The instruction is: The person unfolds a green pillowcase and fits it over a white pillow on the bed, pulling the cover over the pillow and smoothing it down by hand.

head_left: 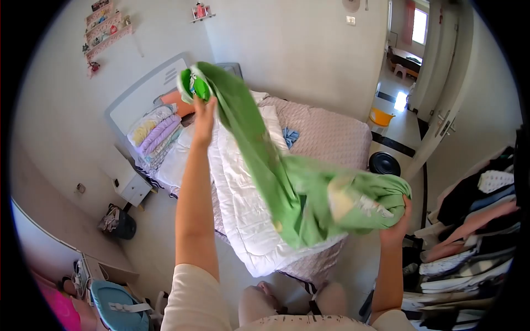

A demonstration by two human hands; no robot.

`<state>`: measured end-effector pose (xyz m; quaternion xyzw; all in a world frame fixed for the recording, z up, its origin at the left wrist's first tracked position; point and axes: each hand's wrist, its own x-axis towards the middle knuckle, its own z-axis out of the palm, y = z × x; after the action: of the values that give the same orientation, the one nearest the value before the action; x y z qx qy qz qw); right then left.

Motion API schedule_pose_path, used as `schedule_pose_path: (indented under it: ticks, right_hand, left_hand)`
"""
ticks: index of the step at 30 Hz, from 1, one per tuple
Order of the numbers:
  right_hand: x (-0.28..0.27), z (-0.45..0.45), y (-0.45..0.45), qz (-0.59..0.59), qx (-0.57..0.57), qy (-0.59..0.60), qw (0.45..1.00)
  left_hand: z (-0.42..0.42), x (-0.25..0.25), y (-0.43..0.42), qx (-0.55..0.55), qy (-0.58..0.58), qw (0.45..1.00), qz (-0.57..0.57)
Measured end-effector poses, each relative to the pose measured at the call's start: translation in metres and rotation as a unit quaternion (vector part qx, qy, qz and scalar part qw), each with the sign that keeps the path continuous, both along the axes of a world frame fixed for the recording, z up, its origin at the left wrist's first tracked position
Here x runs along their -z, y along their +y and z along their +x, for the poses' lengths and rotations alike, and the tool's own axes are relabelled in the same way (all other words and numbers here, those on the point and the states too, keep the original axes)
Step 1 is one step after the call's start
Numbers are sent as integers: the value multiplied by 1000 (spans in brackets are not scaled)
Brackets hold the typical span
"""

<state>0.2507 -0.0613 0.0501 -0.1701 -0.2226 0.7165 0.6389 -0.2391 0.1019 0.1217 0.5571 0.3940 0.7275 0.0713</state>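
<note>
A long green bedding cover (251, 146) with pale printed patches hangs in the air between my two hands, sagging in the middle. My left hand (203, 118) is raised high and closed around one end, where a brighter green part shows. At the lower right, my right hand (398, 220) grips the bunched other end; part of its fingers is hidden by the fabric. Beneath the cover, a white quilt (240, 220) lies over the bed (331, 124), partly hidden by the green fabric.
Folded bedding (157, 132) is stacked by the headboard (141, 91). A white nightstand (132, 185) and a dark bin (122, 223) stand left. Clothes (469, 248) crowd the right side. A black round object (385, 164) and yellow basin (381, 117) are near the doorway.
</note>
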Motion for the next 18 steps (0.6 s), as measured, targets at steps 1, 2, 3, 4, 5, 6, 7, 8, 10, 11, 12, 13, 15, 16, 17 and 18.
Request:
schedule_pose_path:
  ticks: [1,2,3,4,5,6,7,8,10,11,12,13,15,16,17,18]
  right_hand:
    - [-16,-1,-9,-34,17,22,999]
    - [-28,-3,-20,-69,35,46,996]
    - [-26,-6,-34,-79,-41,53,995]
    - [3,-11,-46,-38,-30,-124,991]
    - [24,-16,-57,3,-18,-296,955]
    - [10,-25,-73,87,-36,-375,922]
    - [-5,-39,-91,169,-53,-449,876]
    - [-16,-51,-105,160,-56,-451,876]
    - [-34,-70,-114,-160,-217,-149,951]
    - [-12,-73,-117,-128,-218,-209,945]
    - [-5,-71,-121,-137,-220,-211,942]
    - [-1,-68,-126,-128,-236,-301,915]
    - [-3,-62,-133,-84,-228,-434,868]
    - [-3,-59,-132,-89,-231,-433,867]
    - [-2,-55,-131,-99,-254,-399,875]
    - [-1,-53,-130,-107,-276,-365,883]
  left_hand:
    - [13,4,-14,58,23,985,-158]
    - [1,36,-18,151,216,919,-292]
    - [24,105,-8,41,218,907,-358]
    - [78,94,-64,109,283,827,-474]
    - [110,122,-110,282,142,808,-497]
    - [148,147,-145,333,77,798,-496]
    - [196,113,-201,330,-76,740,-581]
    - [216,138,-232,434,-210,669,-566]
    - [247,162,-283,461,-382,622,-505]
    - [250,137,-297,462,-420,620,-474]
    - [249,113,-313,459,-463,614,-445]
    - [242,112,-316,395,-468,617,-494]
    - [216,147,-313,305,-393,674,-545]
    - [211,142,-305,198,-317,713,-594]
    - [206,152,-301,150,-330,708,-606]
    - [199,168,-295,102,-343,702,-616]
